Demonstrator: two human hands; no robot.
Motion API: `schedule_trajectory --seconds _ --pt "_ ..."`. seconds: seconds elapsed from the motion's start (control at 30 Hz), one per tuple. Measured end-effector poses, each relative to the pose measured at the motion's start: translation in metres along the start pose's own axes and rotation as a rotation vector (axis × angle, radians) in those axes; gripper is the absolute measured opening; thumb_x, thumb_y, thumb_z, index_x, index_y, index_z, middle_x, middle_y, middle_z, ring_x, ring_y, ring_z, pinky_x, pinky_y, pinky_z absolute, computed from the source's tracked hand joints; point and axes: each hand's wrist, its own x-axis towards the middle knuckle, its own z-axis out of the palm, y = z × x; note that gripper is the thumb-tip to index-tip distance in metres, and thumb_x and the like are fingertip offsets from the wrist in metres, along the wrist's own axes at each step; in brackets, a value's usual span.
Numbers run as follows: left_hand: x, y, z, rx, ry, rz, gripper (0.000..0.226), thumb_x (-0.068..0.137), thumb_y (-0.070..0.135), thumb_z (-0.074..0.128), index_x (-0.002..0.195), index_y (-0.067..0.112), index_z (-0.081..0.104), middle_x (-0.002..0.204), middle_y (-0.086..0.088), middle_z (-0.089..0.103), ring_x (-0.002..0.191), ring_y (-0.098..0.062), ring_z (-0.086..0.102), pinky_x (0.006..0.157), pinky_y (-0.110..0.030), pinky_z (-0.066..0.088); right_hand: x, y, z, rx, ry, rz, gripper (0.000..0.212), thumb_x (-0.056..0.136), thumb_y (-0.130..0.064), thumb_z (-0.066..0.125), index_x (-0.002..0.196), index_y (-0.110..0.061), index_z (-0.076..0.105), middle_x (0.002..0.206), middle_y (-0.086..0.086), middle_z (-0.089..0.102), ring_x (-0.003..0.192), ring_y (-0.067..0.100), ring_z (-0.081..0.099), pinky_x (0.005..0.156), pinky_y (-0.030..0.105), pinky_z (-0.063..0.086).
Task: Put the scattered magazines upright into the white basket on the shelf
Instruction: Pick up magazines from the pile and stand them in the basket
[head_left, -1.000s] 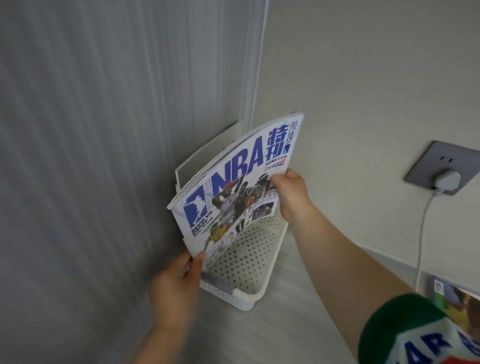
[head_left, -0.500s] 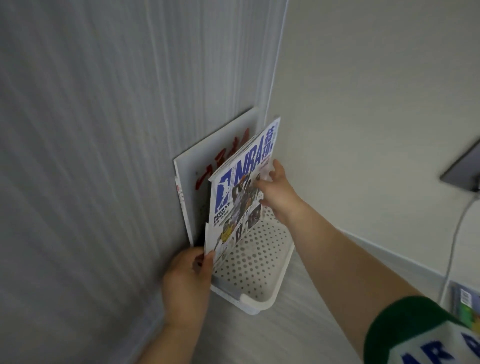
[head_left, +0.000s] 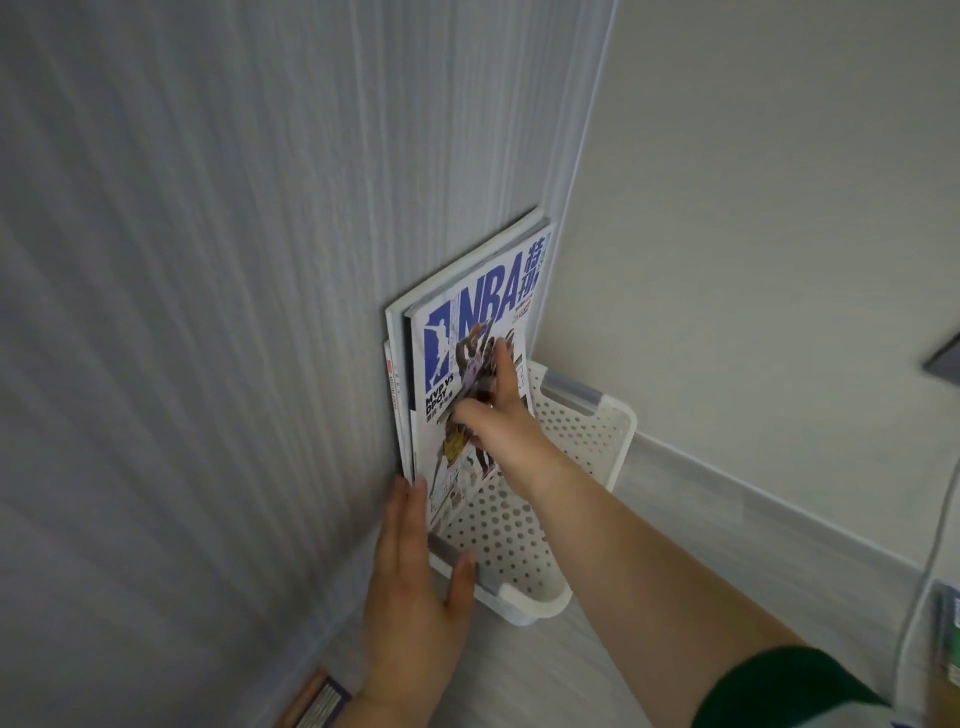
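The NBA magazine (head_left: 470, 338) stands upright in the white perforated basket (head_left: 618, 441), leaning on another magazine (head_left: 397, 395) against the grey side panel. My right hand (head_left: 496, 410) presses flat on the NBA cover with straight fingers. My left hand (head_left: 415, 577) rests with straight fingers against the basket's near end, fingertips at the magazines' lower corner.
The basket sits in the corner of a grey wood-grain shelf (head_left: 701, 499), between the side panel (head_left: 208, 312) and the beige back wall (head_left: 753, 208). A white cable (head_left: 930, 545) hangs at the right, with another magazine (head_left: 950, 639) at the right edge. A small printed object (head_left: 322, 704) lies bottom left.
The NBA magazine went from held tilted over the basket to standing flat against the one behind. My right hand opened onto the cover; my left hand let go and opened by the basket end.
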Motion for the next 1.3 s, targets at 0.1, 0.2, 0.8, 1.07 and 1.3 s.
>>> schedule_trajectory --seconds 0.1,0.2,0.8,1.07,1.3 --pt "-0.003 0.004 0.001 0.059 -0.039 0.06 0.077 0.082 0.017 0.06 0.12 0.048 0.001 0.147 0.008 0.003 0.134 -0.01 0.016 0.101 -0.025 0.02 -0.005 -0.001 0.003 -0.063 -0.037 -0.056 0.086 0.081 -0.006 0.056 0.136 -0.045 0.004 0.13 -0.004 0.042 0.12 0.013 0.044 0.089 0.017 0.044" --pt "0.002 0.004 0.001 0.09 -0.043 0.018 0.076 0.082 0.015 0.06 0.125 0.04 0.004 0.153 -0.005 0.012 0.138 -0.021 0.021 0.106 -0.03 0.023 -0.008 -0.002 -0.006 -0.105 -0.063 -0.049 0.084 0.083 -0.007 0.056 0.142 -0.035 0.004 0.134 -0.005 0.04 0.11 -0.001 0.045 0.087 0.01 0.04" --pt "-0.032 0.025 -0.022 0.124 -0.057 0.204 0.03 0.077 0.025 0.05 0.088 0.003 0.067 0.109 -0.022 0.061 0.103 -0.038 0.054 0.091 -0.036 0.036 -0.086 0.005 -0.07 -0.266 0.32 0.048 0.034 0.086 -0.002 0.044 0.118 -0.009 0.053 0.122 0.01 0.058 0.089 0.01 0.051 0.064 0.012 0.043" --pt "-0.109 0.067 0.017 -0.081 -0.345 0.373 0.015 0.074 0.016 0.058 0.073 0.007 0.07 0.075 -0.003 0.068 0.082 -0.006 0.05 0.072 -0.012 0.037 -0.237 0.052 -0.143 -0.377 0.635 0.085 0.025 0.082 0.011 0.044 0.1 0.004 0.061 0.106 0.024 0.065 0.09 0.024 0.058 0.06 0.001 0.04" --pt "-0.187 0.085 0.068 -0.011 -0.713 0.423 0.011 0.074 0.0 0.067 0.076 0.009 0.072 0.085 0.0 0.072 0.093 -0.007 0.046 0.074 -0.016 0.036 -0.377 0.111 -0.209 -0.783 0.942 0.313 0.028 0.08 -0.006 0.052 0.105 -0.008 0.064 0.111 0.014 0.065 0.107 0.031 0.057 0.089 0.033 0.041"
